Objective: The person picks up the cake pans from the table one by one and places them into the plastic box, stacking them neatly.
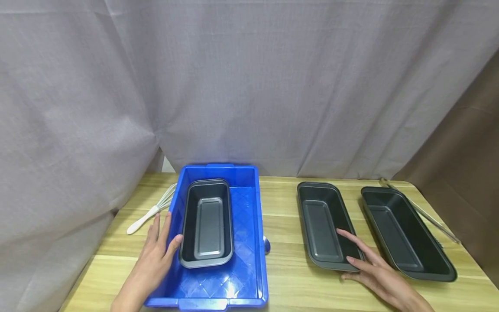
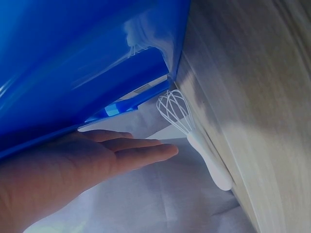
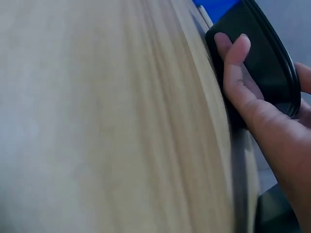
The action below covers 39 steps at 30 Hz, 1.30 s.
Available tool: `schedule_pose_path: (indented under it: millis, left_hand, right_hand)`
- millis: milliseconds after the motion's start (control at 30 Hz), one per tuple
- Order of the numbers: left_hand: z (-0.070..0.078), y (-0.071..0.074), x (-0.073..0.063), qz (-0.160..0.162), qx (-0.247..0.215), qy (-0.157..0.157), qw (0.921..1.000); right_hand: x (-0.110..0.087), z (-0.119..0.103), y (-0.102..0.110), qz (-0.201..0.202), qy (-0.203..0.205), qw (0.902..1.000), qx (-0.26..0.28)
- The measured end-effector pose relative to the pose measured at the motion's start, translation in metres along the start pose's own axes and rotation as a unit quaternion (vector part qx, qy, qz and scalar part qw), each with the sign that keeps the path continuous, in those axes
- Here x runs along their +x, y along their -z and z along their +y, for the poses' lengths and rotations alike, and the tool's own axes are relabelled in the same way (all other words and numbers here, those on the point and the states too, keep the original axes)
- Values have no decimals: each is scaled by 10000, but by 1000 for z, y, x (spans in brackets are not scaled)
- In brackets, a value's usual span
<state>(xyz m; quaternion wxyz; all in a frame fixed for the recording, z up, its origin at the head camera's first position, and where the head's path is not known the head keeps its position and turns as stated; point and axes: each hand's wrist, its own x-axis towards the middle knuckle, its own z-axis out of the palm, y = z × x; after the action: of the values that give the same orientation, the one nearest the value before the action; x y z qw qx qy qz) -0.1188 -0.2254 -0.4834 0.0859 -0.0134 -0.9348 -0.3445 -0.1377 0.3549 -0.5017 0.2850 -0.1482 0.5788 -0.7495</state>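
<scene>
A blue plastic bin (image 1: 243, 277) stands on the table with a dark loaf pan (image 1: 210, 229) inside, toward its left wall. Beside that wall is my left hand (image 1: 153, 258), its fingers straight along the outside and its thumb over the rim. In the left wrist view those fingers (image 2: 141, 153) extend below the bin's edge. My right hand (image 1: 380, 273) grips the near right corner of a second loaf pan (image 1: 321, 229). Some fingers reach over its rim, while others (image 3: 238, 56) press the outer wall in the right wrist view.
A whisk (image 1: 150, 216) with a white handle lies left of the bin. A third loaf pan (image 1: 393, 238) stands at the right, with a long metal utensil (image 1: 436, 225) beyond it. Part of a shiny rounded object (image 1: 267, 245) shows beside the bin. A grey curtain (image 1: 249, 95) hangs behind.
</scene>
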Motion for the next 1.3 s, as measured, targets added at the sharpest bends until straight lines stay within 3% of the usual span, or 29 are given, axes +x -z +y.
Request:
schedule_pose_path:
  millis: [133, 233, 267, 300, 467, 600, 733, 967, 1300]
  left_hand:
    - [-6, 0, 3, -244, 139, 49, 9996]
    - [-13, -6, 5, -114, 65, -5, 9999]
    - [-6, -2, 4, -133, 68, 13, 9999]
    - [-5, -2, 4, -90, 76, -19, 9999]
    - [27, 16, -1, -204, 450, 38, 9988]
    - [36, 21, -1, -256, 898, 41, 9956]
    - [37, 20, 0, -248, 1046, -2, 9942]
    - [38, 20, 2, -282, 965, 0, 9949]
    - [36, 22, 2, -376, 841, 63, 9957]
  right_hand:
    - [2, -6, -10, 339, -224, 9966, -717]
    - [5, -9, -17, 454, -104, 9954, -835]
    - [6, -10, -20, 501, -46, 9952, -837]
    - [7, -11, -22, 523, 18, 9952, -823]
    - [15, -21, -42, 532, 161, 9963, -654]
    - [23, -35, -63, 386, 199, 9982, -423]
    - [31, -47, -83, 250, 331, 9989, -233]
    - [47, -65, -122, 214, 611, 9970, -427]
    - [88, -79, -178, 11, 309, 9995, 83]
